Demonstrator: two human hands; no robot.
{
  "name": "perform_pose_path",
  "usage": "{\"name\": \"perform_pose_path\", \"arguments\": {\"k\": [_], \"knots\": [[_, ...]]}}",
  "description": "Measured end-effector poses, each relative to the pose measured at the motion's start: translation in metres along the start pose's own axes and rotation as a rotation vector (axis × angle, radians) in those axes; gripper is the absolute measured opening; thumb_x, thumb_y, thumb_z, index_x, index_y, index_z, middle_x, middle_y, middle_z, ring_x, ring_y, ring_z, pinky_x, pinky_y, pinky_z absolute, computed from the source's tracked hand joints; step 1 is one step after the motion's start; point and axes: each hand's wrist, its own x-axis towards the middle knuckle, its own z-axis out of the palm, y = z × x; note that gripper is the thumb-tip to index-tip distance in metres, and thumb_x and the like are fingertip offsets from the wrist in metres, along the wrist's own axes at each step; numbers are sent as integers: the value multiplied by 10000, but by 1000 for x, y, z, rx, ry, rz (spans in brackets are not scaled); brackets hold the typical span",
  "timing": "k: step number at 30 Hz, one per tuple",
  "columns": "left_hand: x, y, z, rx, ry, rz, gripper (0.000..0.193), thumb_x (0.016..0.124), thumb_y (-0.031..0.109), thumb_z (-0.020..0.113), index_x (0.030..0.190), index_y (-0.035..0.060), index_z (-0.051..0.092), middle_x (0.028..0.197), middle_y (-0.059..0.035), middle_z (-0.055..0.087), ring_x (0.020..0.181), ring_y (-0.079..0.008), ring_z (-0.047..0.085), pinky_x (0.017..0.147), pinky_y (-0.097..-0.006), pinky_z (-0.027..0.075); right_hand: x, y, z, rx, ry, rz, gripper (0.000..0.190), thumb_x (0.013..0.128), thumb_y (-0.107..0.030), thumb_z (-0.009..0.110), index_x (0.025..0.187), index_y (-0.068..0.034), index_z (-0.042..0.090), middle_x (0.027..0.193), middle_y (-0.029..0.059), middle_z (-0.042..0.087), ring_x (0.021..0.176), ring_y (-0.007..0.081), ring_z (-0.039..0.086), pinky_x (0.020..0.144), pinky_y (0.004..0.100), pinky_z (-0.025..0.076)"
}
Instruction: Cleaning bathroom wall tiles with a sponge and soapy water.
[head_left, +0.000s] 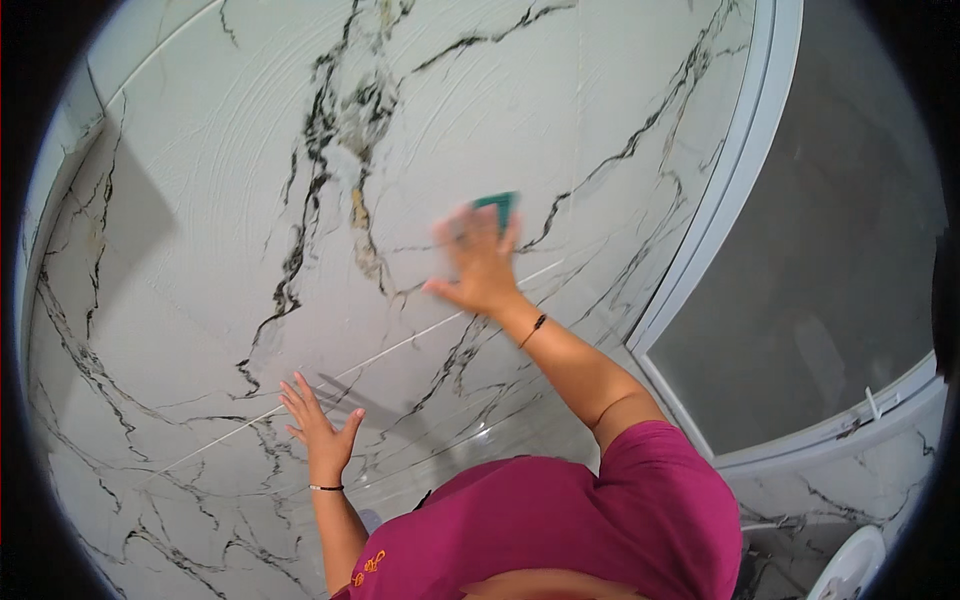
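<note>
My right hand (478, 259), blurred, lies spread over a green pad (496, 202) against a wall of marble-patterned tiles (450, 150). Part of the pad shows past my fingertips; the rest is hidden under the hand. Curved whitish streaks mark the tile above and to the left. Lower left, my left hand (319, 431) is raised with its fingers apart and nothing in it, close to the wall; whether it touches the tile I cannot tell. A thin band circles each wrist.
At the right stands a white-framed door (787, 247) with a grey panel and a white handle (872, 403). A white rounded fixture (851, 566) shows at the lower right. A ledge (67, 165) juts out at the left. Pale grout lines cross the tiles.
</note>
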Motion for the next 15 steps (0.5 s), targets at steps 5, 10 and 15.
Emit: {"name": "perform_pose_path", "arguments": {"k": [5,10,15], "knots": [[6,43,23,-18,140,35,1092,655,385,741,1444,208,8,1486,-173,-97,1364,-378,-66,980,-672,8,97,50,-57,-184,33,-207,766,780,-688,391,1400,-251,286,1490,45,151,1374,291,76,1033,609,-11],[8,94,41,-96,295,87,1048,665,367,734,1446,187,60,1483,-188,-87,1368,-368,-52,1016,-622,13,121,154,-94,-18,368,249,814,843,-674,248,1425,-110,179,1489,133,98,1372,325,35,1033,579,-48],[20,161,49,-76,302,498,923,722,511,643,1420,99,200,1474,-229,18,1374,-346,-1,1054,-545,-29,59,103,-73,749,245,163,930,816,-723,173,1426,-53,-33,1494,154,21,1372,330,-49,1050,521,-81]]}}
